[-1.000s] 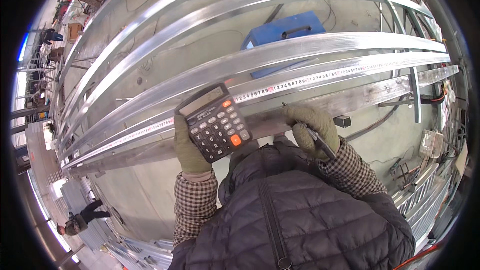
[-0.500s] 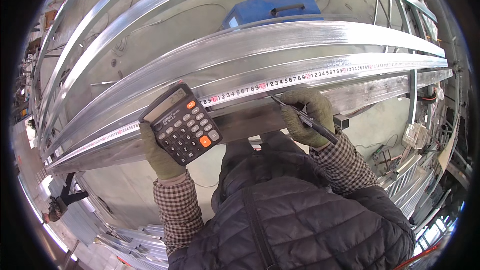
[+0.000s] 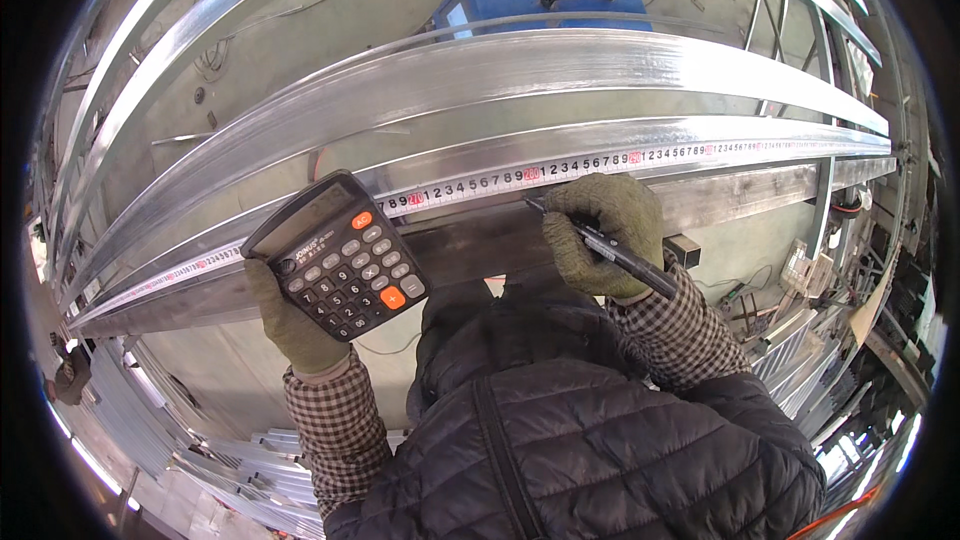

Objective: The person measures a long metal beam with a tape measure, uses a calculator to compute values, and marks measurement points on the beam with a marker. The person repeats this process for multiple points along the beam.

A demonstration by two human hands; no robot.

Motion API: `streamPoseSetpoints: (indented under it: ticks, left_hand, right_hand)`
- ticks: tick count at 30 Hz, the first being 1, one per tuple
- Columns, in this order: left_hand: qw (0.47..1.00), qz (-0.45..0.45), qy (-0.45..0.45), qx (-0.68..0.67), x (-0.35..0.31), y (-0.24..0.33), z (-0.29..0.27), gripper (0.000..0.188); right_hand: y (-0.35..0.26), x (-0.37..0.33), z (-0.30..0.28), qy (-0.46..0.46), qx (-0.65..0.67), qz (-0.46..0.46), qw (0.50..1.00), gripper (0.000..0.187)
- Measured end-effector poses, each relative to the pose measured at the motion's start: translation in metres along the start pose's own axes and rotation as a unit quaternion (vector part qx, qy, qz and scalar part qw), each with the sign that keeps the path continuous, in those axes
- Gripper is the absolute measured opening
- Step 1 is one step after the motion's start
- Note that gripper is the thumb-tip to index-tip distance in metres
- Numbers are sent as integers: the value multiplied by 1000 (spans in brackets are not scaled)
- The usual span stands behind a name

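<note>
My left hand, in a green work glove, grips a black calculator with grey and orange keys, tilted with its face up. Its lower left side is wrapped by the glove. My gloved right hand is closed round a black marker pen, whose tip points up and left toward a tape measure. The tape, white with black and red marks, runs along a shiny metal bar. Both hands are on the near side of the tape; the calculator covers part of it.
Behind the taped bar lie more long metal profiles. A blue machine with a black handle stands on the floor beyond. A darker square beam runs along the near side. Stacked metal lengths lie at lower left; another person is partly visible far left.
The whole view has shifted, and the calculator now sits a little farther left and lower in it. Its display has gone dark to my view. Both grips are unchanged.
</note>
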State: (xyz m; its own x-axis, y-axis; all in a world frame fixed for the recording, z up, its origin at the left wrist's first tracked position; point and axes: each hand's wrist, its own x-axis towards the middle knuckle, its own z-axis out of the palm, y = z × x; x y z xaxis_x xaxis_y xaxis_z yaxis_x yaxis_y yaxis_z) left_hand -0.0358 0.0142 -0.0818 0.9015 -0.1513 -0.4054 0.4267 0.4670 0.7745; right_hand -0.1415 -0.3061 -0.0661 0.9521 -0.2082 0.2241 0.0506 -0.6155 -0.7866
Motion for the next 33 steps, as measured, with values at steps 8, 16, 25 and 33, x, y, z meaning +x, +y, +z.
streamPoseSetpoints:
  ticks: [8,16,25,33]
  left_hand:
    - [1000,20,3,11,0,-2,2,63]
    - [1000,9,-27,-7,1,-2,-8,66]
    - [1000,20,-5,3,0,-3,-6,64]
    - [983,51,103,146,-4,-9,-23,45]
  right_hand:
    - [-1,2,0,-15,-8,18,1000,17]
    - [0,2,1,-8,-14,12,1000,17]
    - [-2,-1,-4,-18,19,32,999,8]
    - [-1,-19,-5,1,36,37,999,7]
